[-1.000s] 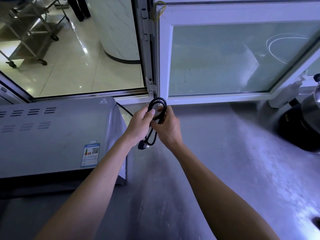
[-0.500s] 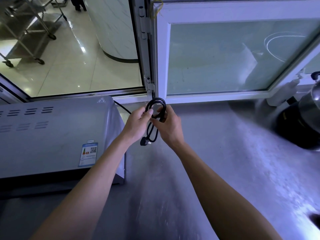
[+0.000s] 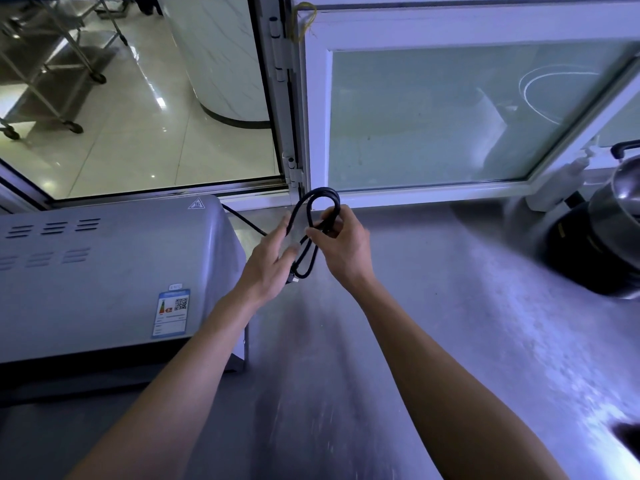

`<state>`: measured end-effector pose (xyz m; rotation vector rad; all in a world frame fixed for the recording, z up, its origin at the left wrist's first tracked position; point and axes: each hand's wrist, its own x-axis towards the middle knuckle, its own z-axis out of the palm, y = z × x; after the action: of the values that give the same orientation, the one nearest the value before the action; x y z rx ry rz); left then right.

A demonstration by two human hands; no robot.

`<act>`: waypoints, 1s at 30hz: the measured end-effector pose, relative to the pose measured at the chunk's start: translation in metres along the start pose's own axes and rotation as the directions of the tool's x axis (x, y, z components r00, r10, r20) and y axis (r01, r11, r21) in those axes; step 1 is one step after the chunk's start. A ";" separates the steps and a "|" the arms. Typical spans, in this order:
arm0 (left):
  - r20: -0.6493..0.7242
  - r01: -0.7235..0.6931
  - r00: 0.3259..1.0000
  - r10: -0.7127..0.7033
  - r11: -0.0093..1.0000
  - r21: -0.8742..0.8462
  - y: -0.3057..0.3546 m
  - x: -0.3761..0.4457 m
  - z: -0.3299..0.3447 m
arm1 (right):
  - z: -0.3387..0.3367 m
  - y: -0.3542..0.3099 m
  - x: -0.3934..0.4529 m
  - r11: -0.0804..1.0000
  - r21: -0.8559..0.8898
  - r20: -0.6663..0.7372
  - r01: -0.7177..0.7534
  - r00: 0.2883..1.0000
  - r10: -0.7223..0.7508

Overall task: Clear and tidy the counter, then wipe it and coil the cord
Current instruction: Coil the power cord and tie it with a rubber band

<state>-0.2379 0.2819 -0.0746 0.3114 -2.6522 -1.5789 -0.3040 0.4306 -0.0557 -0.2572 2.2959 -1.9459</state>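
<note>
The cord (image 3: 313,233) is black and folded into a narrow, elongated coil held above the counter (image 3: 433,323), in front of the white window frame (image 3: 317,109). Its long axis runs from the lower left, near the person, up and away toward the window; the rounded top loop points at the frame's lower rail, and the bottom bend hangs just above the steel surface. A plug end shows at the lower bend, partly hidden by the left hand. One strand leads off to the left, behind the appliance (image 3: 104,271).

The right hand (image 3: 341,249) grasps the coil at mid-height — thumb and curled fingers pinch the bundled strands, wrist bent, forearm reaching in from the lower right. The left hand (image 3: 268,268) is released: its fingers are extended and spread, lying against the coil's left side without closing around it, forearm reaching in from the lower left.

The appliance is a grey metal housing with vent slots on top. A triangular hot-surface warning symbol sits at its rear right corner. A blue-bordered label on its sloped face carries a QR code and a coloured rating graphic — the printed text is too small to read.

A dark pot (image 3: 602,247) stands at the right edge of the counter.
</note>
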 end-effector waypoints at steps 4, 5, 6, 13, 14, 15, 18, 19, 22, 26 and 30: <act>0.008 -0.103 0.994 0.104 0.956 0.274 -0.001 0.002 0.003 | 0.007 -0.004 0.003 1.000 0.010 0.024 -0.022 0.999 0.022; -0.005 -0.122 0.991 0.130 0.943 0.310 -0.001 0.003 0.003 | 0.009 -0.006 0.003 1.000 0.008 0.035 -0.021 0.999 0.021; -0.018 -0.138 0.988 0.154 0.926 0.351 -0.003 0.004 0.003 | 0.011 -0.007 0.004 1.000 -0.001 0.042 -0.016 0.999 0.016; -0.065 -0.092 0.989 0.133 0.895 0.437 -0.006 0.002 0.009 | 0.017 -0.020 0.012 0.997 -0.071 0.093 0.031 0.995 -0.024; -0.076 -0.091 0.988 0.135 0.905 0.416 -0.006 0.002 0.009 | 0.018 -0.021 0.012 0.998 -0.061 0.097 0.018 0.995 -0.012; -0.083 -0.096 0.987 0.140 0.911 0.401 -0.006 0.003 0.009 | 0.018 -0.022 0.013 0.999 -0.040 0.095 0.005 0.995 -0.001; -0.089 -0.108 0.985 0.150 0.925 0.364 -0.002 0.005 0.007 | 0.020 -0.023 0.012 0.999 0.036 0.072 -0.031 0.997 0.028; -0.085 -0.115 0.985 0.153 0.931 0.346 0.000 0.006 0.007 | 0.020 -0.023 0.012 0.998 0.050 0.063 -0.041 0.997 0.038; -0.045 -0.152 0.982 0.184 0.907 0.393 0.003 0.006 0.007 | 0.020 -0.027 0.010 0.994 0.077 0.054 -0.073 0.996 0.069; -0.071 -0.161 0.976 0.207 0.898 0.410 -0.002 0.011 0.007 | 0.020 -0.034 0.012 0.993 0.082 0.063 -0.081 0.995 0.076; -0.051 -0.185 0.973 0.227 0.888 0.422 -0.002 0.015 0.007 | 0.018 -0.038 0.012 0.994 0.083 0.045 -0.077 0.996 0.073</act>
<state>-0.2535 0.2842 -0.0812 0.1071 -2.8085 -0.9059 -0.3104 0.4049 -0.0208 -0.1991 2.1590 -1.9751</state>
